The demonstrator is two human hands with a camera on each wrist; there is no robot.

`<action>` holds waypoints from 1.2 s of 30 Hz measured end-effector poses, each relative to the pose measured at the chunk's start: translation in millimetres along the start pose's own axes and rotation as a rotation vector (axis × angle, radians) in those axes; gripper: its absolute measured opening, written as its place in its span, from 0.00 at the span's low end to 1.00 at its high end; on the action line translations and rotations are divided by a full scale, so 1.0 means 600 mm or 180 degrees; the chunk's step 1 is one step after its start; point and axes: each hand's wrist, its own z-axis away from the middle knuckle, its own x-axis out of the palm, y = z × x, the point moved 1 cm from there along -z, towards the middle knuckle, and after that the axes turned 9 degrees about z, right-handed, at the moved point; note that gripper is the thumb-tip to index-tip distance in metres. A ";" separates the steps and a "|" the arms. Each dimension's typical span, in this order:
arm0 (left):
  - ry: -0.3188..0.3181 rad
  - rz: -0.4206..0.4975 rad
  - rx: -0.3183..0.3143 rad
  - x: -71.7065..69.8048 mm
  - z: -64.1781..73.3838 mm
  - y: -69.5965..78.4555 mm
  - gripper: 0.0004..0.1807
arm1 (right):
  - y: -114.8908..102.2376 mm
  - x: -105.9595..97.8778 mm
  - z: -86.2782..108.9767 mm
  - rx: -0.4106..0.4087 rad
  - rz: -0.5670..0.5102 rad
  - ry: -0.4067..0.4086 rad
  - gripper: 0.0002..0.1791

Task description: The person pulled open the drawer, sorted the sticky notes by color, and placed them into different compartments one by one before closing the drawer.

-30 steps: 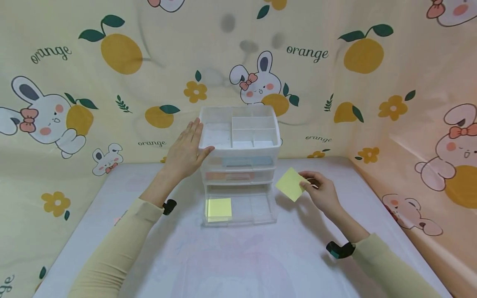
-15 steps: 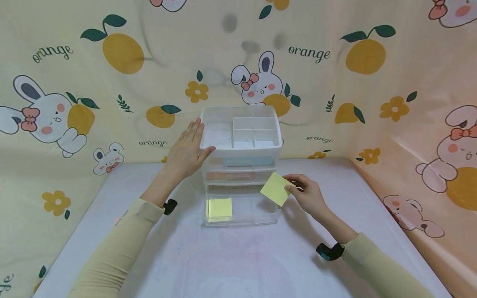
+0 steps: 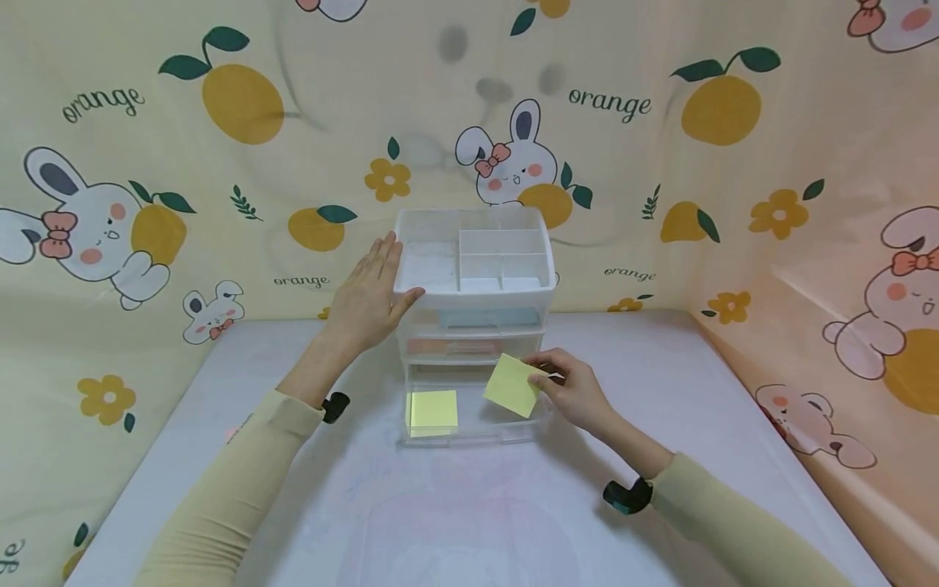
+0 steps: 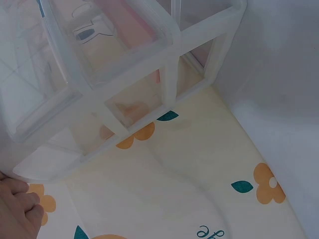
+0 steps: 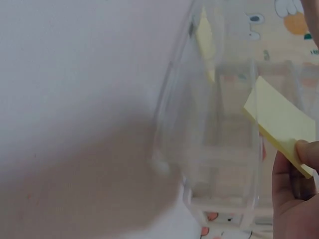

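A white drawer organizer [image 3: 477, 293] stands on the table, its clear bottom drawer [image 3: 480, 439] pulled out. In the drawer's left part lies a yellow sticky note pad [image 3: 433, 412]. My right hand [image 3: 579, 391] pinches a second yellow sticky note pad [image 3: 513, 386] between thumb and fingers, tilted above the drawer's right part. In the right wrist view that held pad [image 5: 281, 114] shows some thickness. My left hand [image 3: 363, 297] rests with straight fingers against the organizer's upper left side, thumb on the front rim. Only part of the left hand [image 4: 20, 206] shows in the left wrist view.
Above the pulled-out drawer are two closed drawers, one with blue contents [image 3: 487, 317], the other with orange contents [image 3: 455, 347]. The organizer's top tray [image 3: 429, 265] has divided compartments. A patterned curtain [image 3: 411, 81] hangs behind the white table [image 3: 455, 522].
My right hand has moved left and slightly down, carrying the sticky note pad from beside the organizer to over the pulled-out drawer. The left hand stays in place.
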 end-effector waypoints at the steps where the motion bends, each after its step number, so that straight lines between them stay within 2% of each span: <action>1: -0.0003 0.0003 -0.0002 0.000 0.000 0.000 0.48 | 0.000 0.004 -0.001 -0.0021 0.0016 -0.0027 0.14; 8: -0.0008 -0.0001 -0.0008 0.000 0.000 0.001 0.48 | -0.004 0.028 -0.005 -0.0250 -0.0023 -0.0178 0.14; 22: -0.0010 -0.0071 -0.0020 -0.001 0.000 0.002 0.49 | -0.003 0.060 -0.010 -0.0244 -0.0040 -0.0474 0.14; 28: -0.0005 -0.0046 -0.0002 0.000 0.000 0.001 0.48 | -0.011 0.066 -0.014 -0.0304 0.0121 -0.0589 0.14; 36: 0.0023 -0.0018 0.0019 0.001 -0.001 0.000 0.48 | -0.012 0.069 -0.029 -0.0548 0.0470 -0.0920 0.13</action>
